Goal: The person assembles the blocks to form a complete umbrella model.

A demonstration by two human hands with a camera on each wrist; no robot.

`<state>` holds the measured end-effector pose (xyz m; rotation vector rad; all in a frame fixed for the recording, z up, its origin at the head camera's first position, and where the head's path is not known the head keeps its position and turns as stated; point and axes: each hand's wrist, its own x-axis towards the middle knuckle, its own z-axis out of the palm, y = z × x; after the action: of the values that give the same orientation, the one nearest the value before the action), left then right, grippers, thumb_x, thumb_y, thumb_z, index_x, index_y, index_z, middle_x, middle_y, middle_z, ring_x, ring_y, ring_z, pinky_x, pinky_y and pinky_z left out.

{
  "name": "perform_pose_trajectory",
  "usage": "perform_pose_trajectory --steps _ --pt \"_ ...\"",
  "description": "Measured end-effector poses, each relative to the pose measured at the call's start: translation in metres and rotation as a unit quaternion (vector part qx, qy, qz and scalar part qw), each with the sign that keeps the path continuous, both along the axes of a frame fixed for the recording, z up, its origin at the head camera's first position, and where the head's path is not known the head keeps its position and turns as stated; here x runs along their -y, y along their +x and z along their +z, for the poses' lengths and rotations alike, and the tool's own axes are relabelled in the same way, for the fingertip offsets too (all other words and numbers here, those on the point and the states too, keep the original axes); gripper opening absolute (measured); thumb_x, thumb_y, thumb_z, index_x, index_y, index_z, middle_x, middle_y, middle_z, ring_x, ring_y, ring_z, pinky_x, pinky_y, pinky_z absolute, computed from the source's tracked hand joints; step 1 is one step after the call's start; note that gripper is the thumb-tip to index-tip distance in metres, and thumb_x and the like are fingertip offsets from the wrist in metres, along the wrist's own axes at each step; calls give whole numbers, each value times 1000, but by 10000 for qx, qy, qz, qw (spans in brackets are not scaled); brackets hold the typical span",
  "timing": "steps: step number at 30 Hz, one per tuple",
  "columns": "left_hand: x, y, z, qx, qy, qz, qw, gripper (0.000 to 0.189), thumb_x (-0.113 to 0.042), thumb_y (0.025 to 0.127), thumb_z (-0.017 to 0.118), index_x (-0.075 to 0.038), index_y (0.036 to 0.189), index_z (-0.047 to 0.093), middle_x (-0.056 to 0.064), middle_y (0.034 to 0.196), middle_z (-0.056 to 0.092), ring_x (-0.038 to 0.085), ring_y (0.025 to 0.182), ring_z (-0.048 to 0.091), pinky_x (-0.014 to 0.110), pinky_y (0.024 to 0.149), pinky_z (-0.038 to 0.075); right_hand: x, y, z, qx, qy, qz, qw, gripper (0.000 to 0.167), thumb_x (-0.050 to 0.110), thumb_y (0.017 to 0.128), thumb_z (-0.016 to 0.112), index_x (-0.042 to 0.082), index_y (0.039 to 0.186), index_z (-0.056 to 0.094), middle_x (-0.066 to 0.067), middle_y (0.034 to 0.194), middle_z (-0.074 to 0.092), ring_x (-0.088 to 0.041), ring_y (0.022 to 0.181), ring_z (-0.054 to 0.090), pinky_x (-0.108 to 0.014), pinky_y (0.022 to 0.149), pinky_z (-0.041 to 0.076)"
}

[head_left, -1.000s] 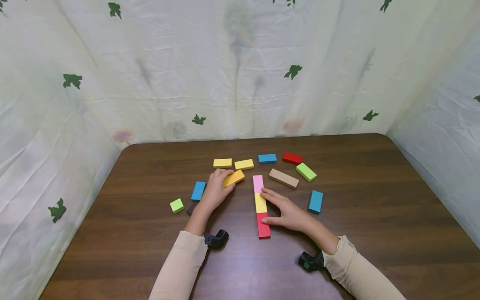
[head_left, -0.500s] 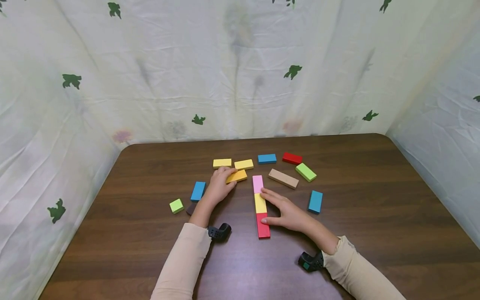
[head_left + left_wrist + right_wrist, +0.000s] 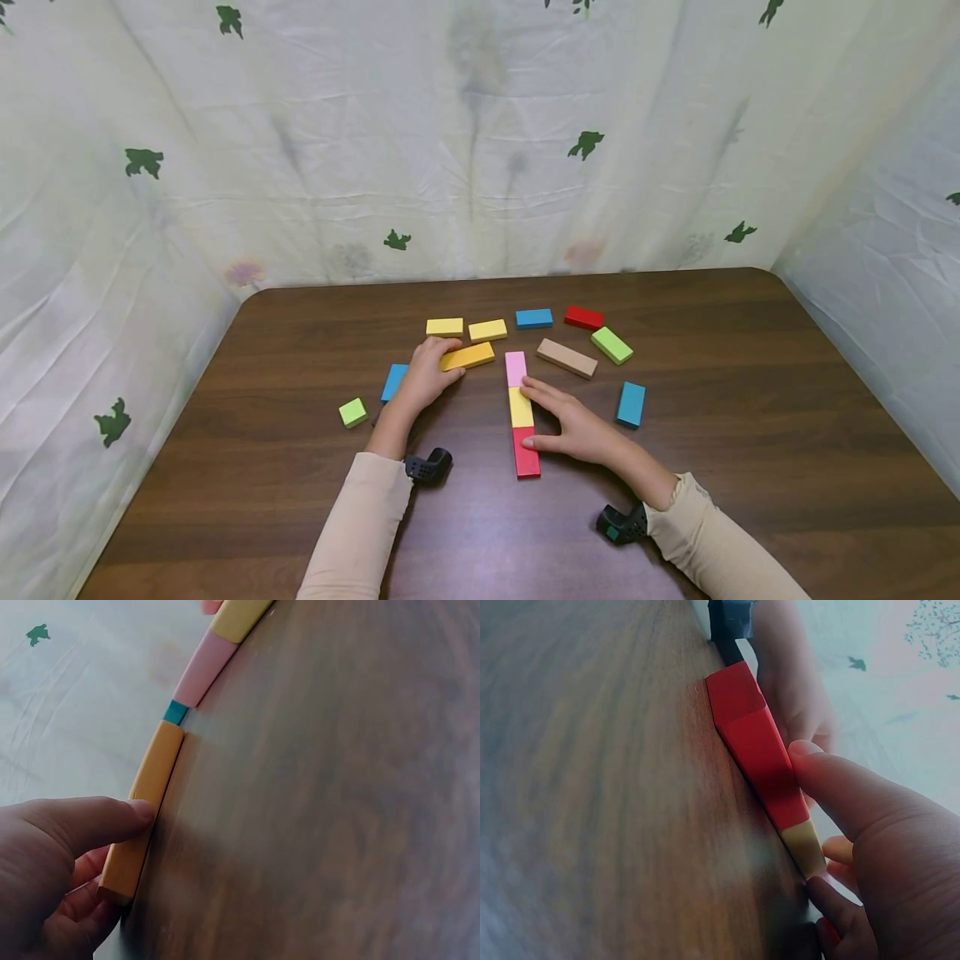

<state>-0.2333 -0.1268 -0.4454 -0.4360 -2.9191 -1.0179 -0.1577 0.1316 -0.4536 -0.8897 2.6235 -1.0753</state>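
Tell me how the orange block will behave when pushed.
The orange block looks rigid: its edges run straight, so it likely won't bend. Its flat, squared faces suggest sliding rather than rolling. Long and low, it would probably swivel before tipping if pushed near one end.

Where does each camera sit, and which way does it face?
Head: worn on the head, facing forward and down at the table; left hand, right hand, sleeves show.
Left wrist: worn there, facing the orange block; left hand and a fingertip show.
Right wrist: worn there, facing the near red block; both hands show.
Head and left wrist share the orange block.
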Motion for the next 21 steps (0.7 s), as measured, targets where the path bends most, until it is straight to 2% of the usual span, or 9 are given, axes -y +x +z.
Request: perform_pose_trajectory --steps 4,9,21 --pt "0 -1 1 -102 -85 -121 9998 34 -13 82 66 -4 114 60 14 112 52 29 104 44 41 89 36 0 0 -1 3 28 -14 10000 78 51 77 63 13 139 35 2 145 24 -19 130 24 -45 100 26" --pt "-6 -4 2 -143 -128 -219 9996 33 -14 84 64 -4 115 59 15 115 51 32 108 42 43 92 34 0 0 -1 47 22 -38 10000 77 51 77 63 14 139 35 3 145 24 -19 130 24 -45 100 27" --pt "-19 -13 -4 -482 -129 -104 9987 33 -11 82 65 -3 114 60 15 111 53 31 104 46 42 90 36 0 1 1 66 29 -54 10000 77 50 78 63 13 139 35 3 145 24 -20 130 24 -45 100 27"
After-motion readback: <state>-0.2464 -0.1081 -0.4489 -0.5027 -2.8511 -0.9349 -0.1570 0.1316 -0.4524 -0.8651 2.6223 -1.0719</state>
